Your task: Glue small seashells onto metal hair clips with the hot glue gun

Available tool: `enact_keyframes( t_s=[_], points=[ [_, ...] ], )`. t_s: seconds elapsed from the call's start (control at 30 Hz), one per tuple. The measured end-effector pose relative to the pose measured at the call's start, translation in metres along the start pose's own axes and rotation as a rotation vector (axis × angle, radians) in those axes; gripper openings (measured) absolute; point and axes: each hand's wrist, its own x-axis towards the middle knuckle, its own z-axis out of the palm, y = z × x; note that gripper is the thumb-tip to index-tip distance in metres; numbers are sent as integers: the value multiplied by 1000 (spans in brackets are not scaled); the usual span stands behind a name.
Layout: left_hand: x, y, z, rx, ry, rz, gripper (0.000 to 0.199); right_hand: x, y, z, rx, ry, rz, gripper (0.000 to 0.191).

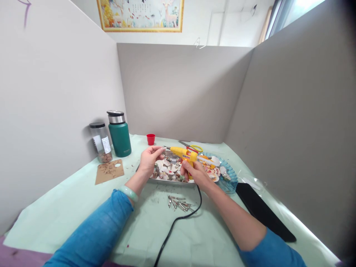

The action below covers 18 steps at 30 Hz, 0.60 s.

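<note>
Yellow glue gun [182, 152] is up in the air over the metal tray [169, 182], with the right hand [194, 172] wrapped around its handle. Its long side runs from left to right, with the tip on the left and the white glue stick [213, 161] poking out at the right. The right hand is nearest, as it holds the gun; the left hand [150, 157] is just past the tip, so the tip points at its fingers. That hand has its thumb and finger pinched on a small thin thing [164, 147], too tiny to name. Shells [168, 168] fill the tray below, and a blue plate [233, 180] sits by the tray's right side. Metal clips [179, 203] lie in a pile in front of the tray's near edge. A black cord [176, 220] bends past them to the near edge of the green-covered table [69, 204].
</note>
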Motion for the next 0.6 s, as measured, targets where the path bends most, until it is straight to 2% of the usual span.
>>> enact_keyframes(
  t_s=[0.3, 0.6],
  points=[
    [2, -5, -3, 34, -27, 10, 35, 0, -1, 1, -1, -38, 1, 43],
    [1, -5, -2, 30, -19, 8, 35, 0, -1, 0, -4, -22, -2, 45]
  ],
)
